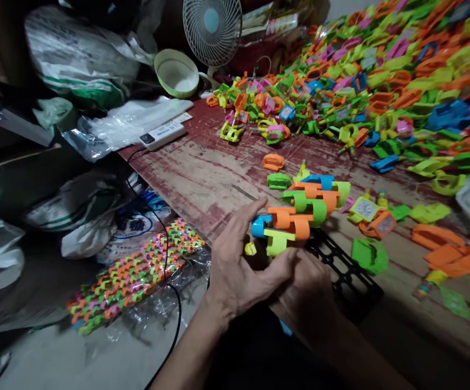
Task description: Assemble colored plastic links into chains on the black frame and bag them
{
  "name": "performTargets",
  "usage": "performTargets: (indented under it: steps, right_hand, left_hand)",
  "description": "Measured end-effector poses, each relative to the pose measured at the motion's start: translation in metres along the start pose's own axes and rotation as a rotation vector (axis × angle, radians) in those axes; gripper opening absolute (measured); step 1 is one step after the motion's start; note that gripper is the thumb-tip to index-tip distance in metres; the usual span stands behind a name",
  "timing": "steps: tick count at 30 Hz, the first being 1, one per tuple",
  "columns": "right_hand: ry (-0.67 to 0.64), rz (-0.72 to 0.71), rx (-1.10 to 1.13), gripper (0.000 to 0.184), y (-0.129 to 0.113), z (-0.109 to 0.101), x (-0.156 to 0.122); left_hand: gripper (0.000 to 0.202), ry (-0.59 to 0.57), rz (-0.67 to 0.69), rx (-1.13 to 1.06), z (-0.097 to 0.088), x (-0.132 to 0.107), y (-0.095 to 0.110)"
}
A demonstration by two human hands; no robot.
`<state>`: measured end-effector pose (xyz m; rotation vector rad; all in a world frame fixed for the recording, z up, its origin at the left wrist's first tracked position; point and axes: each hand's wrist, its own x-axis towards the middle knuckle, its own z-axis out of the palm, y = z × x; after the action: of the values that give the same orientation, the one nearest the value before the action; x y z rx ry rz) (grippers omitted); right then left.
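Bright plastic pieces with curved clip-like ends (295, 222), in orange, green, blue and yellow, stand packed in rows at the near table edge. Along their left side lies my left hand (238, 265), its fingers closed around the near left corner and its thumb reaching across to the right. My right hand (308, 287) is curled at the near end of the rows, against the left thumb; its fingertips are hidden. Partly under the rows is a black plastic grid (346, 271). A small yellow piece (250, 248) shows beside my left palm.
A large heap of similar pieces (360, 92) covers the back and right of the worn red table (202, 168). Loose ones, such as a green piece (368, 255), lie nearer. A fan (212, 32), bowl (176, 73) and power strip (162, 134) are behind. Bagged rows (137, 271) lie lower left.
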<state>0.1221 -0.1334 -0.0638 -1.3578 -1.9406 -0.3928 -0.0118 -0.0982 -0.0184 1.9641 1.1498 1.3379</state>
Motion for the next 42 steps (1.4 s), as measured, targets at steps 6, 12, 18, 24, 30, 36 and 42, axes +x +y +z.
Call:
performTargets:
  steps: [6,12,18,24,30,36,42]
  right_hand:
    - [0.000,0.034,0.019,0.014,-0.002,-0.002,0.001]
    - [-0.010,0.057,0.047,0.017,-0.002,-0.009,0.003]
    - [-0.051,0.101,0.108,0.018,0.002,-0.009,-0.001]
    - [-0.068,0.085,-0.046,0.012,0.000,-0.015,0.009]
    - [0.033,0.133,-0.056,0.038,-0.008,-0.013,0.017]
    - [-0.022,0.087,-0.011,0.018,-0.006,-0.007,0.011]
    - [-0.025,0.154,0.044,0.012,-0.009,-0.004,0.011]
  left_hand:
    - [0.050,-0.057,0.073,-0.018,-0.002,0.010,0.000]
    - [0.043,-0.028,0.054,0.062,0.002,0.012,0.006]
    - [0.056,-0.085,0.008,-0.020,0.000,0.009,0.003]
    - [0.063,-0.283,-0.160,-0.303,-0.016,0.017,-0.005]
    - [0.055,-0.378,-0.313,-0.491,-0.016,0.023,-0.012]
    - [0.052,-0.289,-0.196,-0.236,-0.008,0.023,-0.002]
    - [0.061,-0.301,-0.169,-0.173,-0.010,0.026,-0.002]
